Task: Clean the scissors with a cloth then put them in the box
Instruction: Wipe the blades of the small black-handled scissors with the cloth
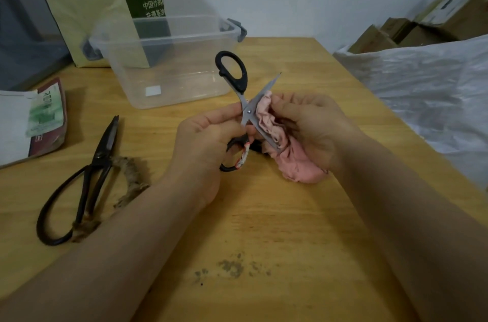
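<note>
While the black-handled scissors are up between the 2 hands with cloth on steel, the cleaning step looks under way and not finished. Nothing lies in the clear box, which stands beyond the hands with only a small white label showing at its bottom. A 2nd pair, the dark iron scissors, lies flat on the table out to the left of the left hand; whether it has been wiped I cannot tell. What is left, as I judge it: finish these blades, then carry the pair forward to the box.

The left hand is curled round the lower handle loop, thumb and forefinger reaching up near the pivot. It holds the scissors spread in an X, with 1 handle loop pointing up and away from the hands. The right hand has its fingers closed on the bunched pink cloth, which sits in the angle between the 2 blades, its folds against the lower one — the upper blade's tip juts free above the right fingers. Both forearms reach in from the near edge, converging on the scissors.
</note>
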`<action>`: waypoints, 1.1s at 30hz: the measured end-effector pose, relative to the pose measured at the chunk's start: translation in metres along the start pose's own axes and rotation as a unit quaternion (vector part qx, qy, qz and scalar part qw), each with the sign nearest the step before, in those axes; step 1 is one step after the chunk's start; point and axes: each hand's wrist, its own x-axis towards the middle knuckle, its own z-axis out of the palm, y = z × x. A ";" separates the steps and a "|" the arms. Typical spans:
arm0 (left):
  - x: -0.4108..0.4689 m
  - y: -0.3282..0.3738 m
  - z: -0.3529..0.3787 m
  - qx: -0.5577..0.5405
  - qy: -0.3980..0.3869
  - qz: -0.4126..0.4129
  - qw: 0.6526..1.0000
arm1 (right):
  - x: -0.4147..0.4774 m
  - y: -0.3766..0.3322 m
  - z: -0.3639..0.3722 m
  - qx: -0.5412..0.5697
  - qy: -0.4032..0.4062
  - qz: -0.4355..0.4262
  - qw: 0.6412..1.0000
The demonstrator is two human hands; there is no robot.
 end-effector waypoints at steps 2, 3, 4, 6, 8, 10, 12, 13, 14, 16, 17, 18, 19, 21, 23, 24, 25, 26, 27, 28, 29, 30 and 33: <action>0.000 -0.001 0.000 0.004 0.014 0.015 1.000 | 0.000 0.000 -0.001 0.026 -0.034 0.010 0.999; 0.000 -0.002 -0.001 0.011 0.019 0.022 1.000 | -0.001 0.000 -0.002 0.031 -0.048 0.015 0.998; 0.000 -0.003 -0.001 0.016 0.023 0.027 0.999 | -0.001 0.001 -0.002 0.034 -0.058 0.021 0.998; -0.001 -0.003 0.000 0.019 0.026 0.034 0.999 | -0.002 0.001 -0.003 0.030 -0.064 0.027 0.997; -0.001 -0.003 0.000 0.022 0.027 0.036 0.999 | -0.002 0.001 -0.003 0.016 -0.059 0.025 0.998; 0.000 -0.004 0.000 0.029 0.033 0.036 0.998 | -0.003 0.000 -0.003 0.012 -0.055 0.024 0.998; 0.000 -0.005 -0.001 0.040 0.041 0.039 0.998 | -0.004 -0.001 -0.002 0.010 -0.062 0.028 0.998; 0.001 -0.004 -0.001 0.045 0.045 0.042 0.997 | -0.004 0.000 -0.002 0.008 -0.065 0.030 0.997; 0.001 -0.004 -0.001 0.052 0.048 0.044 0.997 | -0.005 0.001 -0.002 0.006 -0.066 0.031 0.997; 0.001 -0.004 0.000 0.066 0.048 0.047 0.996 | -0.005 0.003 0.001 0.006 -0.052 0.028 0.998; 0.000 -0.004 0.000 0.068 0.047 0.046 0.995 | -0.006 0.003 0.002 0.009 -0.040 0.022 0.999; 0.000 -0.004 0.000 0.068 0.046 0.047 0.996 | -0.006 0.004 0.004 0.014 -0.030 0.014 0.999; 0.000 -0.003 0.000 0.066 0.043 0.047 0.996 | -0.006 0.003 0.006 0.022 -0.023 0.006 0.999; -0.001 -0.001 0.003 0.056 0.034 0.049 0.997 | -0.007 0.001 0.007 0.046 -0.011 -0.006 0.999; -0.001 0.000 0.005 0.049 0.025 0.055 0.997 | -0.007 -0.001 0.006 0.065 0.010 -0.014 0.998; -0.001 -0.001 0.006 0.050 0.022 0.057 0.997 | -0.006 -0.002 0.004 0.070 0.022 -0.013 0.997; -0.001 -0.001 0.006 0.053 0.019 0.059 0.997 | -0.005 -0.002 0.003 0.073 0.032 -0.009 0.997; -0.001 -0.002 0.006 0.057 0.018 0.060 0.996 | -0.004 -0.003 0.002 0.075 0.040 -0.002 0.996; -0.001 -0.002 0.005 0.059 0.019 0.059 0.996 | -0.004 -0.003 0.002 0.077 0.042 0.007 0.996; -0.001 -0.003 0.004 0.059 0.021 0.058 0.996 | -0.004 -0.002 0.003 0.076 0.037 0.015 0.996; -0.002 -0.003 0.003 0.057 0.026 0.055 0.996 | -0.005 0.000 0.005 0.070 0.028 0.021 0.997; -0.002 -0.004 0.003 0.058 0.034 0.053 0.996 | -0.006 0.001 0.006 0.060 0.019 0.023 0.998; -0.001 -0.004 0.002 0.071 0.047 0.046 0.995 | -0.008 0.003 0.010 0.049 0.010 0.017 0.999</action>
